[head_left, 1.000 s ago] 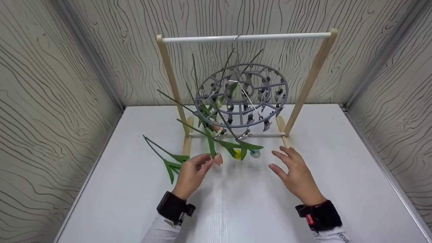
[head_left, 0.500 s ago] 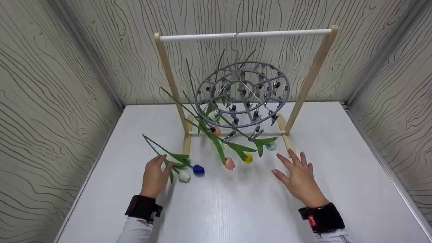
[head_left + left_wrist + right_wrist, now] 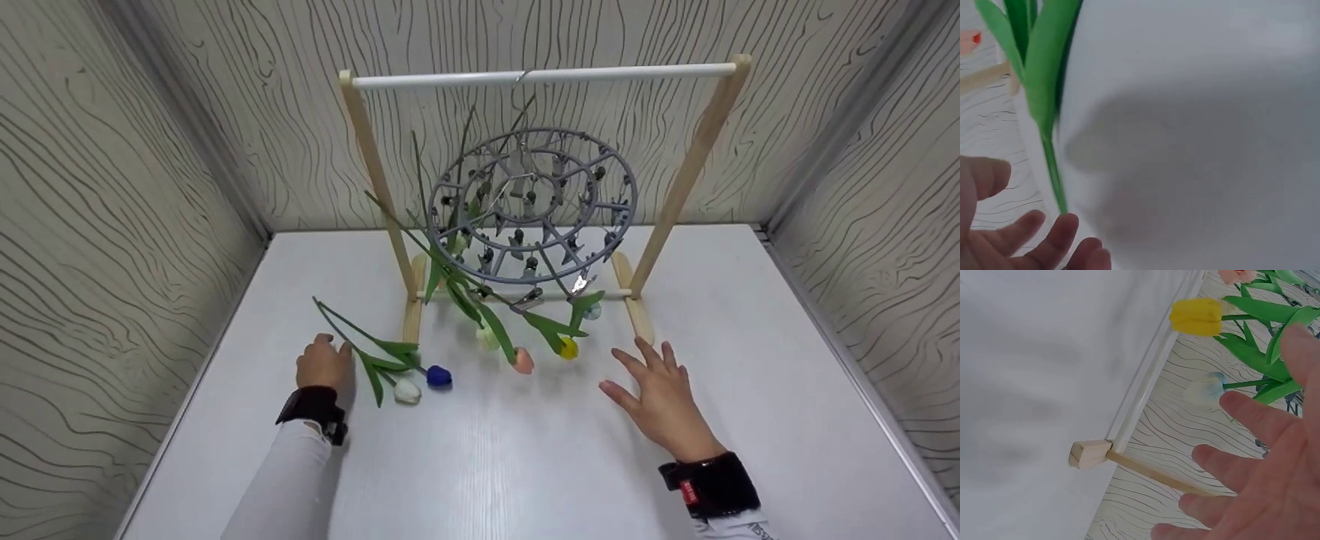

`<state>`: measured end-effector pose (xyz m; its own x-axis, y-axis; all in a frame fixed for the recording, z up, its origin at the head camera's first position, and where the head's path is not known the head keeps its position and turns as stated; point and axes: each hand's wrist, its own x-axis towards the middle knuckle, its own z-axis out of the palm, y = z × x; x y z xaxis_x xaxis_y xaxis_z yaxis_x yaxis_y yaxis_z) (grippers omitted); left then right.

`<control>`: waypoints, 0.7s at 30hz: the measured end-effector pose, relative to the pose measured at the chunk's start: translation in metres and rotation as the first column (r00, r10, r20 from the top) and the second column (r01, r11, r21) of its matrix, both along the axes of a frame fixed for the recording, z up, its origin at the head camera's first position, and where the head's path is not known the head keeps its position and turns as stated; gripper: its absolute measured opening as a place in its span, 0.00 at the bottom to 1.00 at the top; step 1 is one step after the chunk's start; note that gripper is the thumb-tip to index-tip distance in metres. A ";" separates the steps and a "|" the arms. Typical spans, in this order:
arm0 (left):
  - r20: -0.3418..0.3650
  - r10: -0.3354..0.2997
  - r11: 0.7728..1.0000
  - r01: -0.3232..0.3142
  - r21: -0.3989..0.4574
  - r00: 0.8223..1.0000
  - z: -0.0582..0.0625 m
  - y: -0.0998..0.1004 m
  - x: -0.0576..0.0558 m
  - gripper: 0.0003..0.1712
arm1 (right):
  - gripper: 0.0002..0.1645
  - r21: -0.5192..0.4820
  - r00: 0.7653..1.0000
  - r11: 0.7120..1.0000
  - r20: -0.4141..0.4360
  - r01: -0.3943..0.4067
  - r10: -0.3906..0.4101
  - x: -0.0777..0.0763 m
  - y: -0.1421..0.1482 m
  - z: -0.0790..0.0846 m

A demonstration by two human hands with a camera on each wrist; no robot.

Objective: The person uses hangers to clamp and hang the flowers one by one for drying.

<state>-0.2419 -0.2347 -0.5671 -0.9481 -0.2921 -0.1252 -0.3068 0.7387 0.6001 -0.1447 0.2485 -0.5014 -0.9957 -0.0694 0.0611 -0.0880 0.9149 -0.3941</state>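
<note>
My left hand [image 3: 321, 367] is beside the stems of two artificial tulips on the table, one with a blue head [image 3: 439, 376], the other white [image 3: 407, 391]. In the left wrist view, its thumb and fingers are apart, with one fingertip close to or touching a green stem [image 3: 1054, 169]; contact is hard to tell. My right hand [image 3: 664, 409] is spread above the table at the right, holding nothing. Near it, a yellow tulip [image 3: 1195, 317] and a pale blue one [image 3: 1206, 389] hang head down, with a pink tulip [image 3: 523, 361] further left.
A round grey clip hanger [image 3: 525, 280] hangs from the white bar [image 3: 450, 79] of a wooden stand [image 3: 686, 176]. Several tulips are clipped to its left and front, stems sticking out. Wood-patterned walls enclose the white table [image 3: 480, 465] at the back and sides.
My left hand has left the hanging pink tulip and moved left, then forward to the lying stems. The hanger has swung and turned with its tulips. My right hand has barely moved.
</note>
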 end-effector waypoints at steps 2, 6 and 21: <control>0.042 0.022 1.000 -0.023 0.014 0.999 -0.004 0.000 -0.009 0.32 | 0.36 -0.004 1.000 1.000 -0.007 -0.001 0.001 0.001 -0.001 0.000; 0.108 0.066 0.998 -0.067 0.009 0.992 -0.009 0.001 -0.022 0.31 | 0.35 -0.011 1.000 1.000 -0.020 -0.005 0.004 0.001 -0.005 0.002; 0.141 0.010 0.997 -0.021 0.076 0.990 0.009 -0.008 -0.026 0.15 | 0.30 -0.096 1.000 0.995 -0.003 0.012 -0.013 0.004 -0.012 0.001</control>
<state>-0.2681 -0.2428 -0.5585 -0.9152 -0.2906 -0.2791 -0.4027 0.6867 0.6052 -0.1411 0.2366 -0.5004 -0.9962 -0.0506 0.0709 -0.0785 0.8737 -0.4801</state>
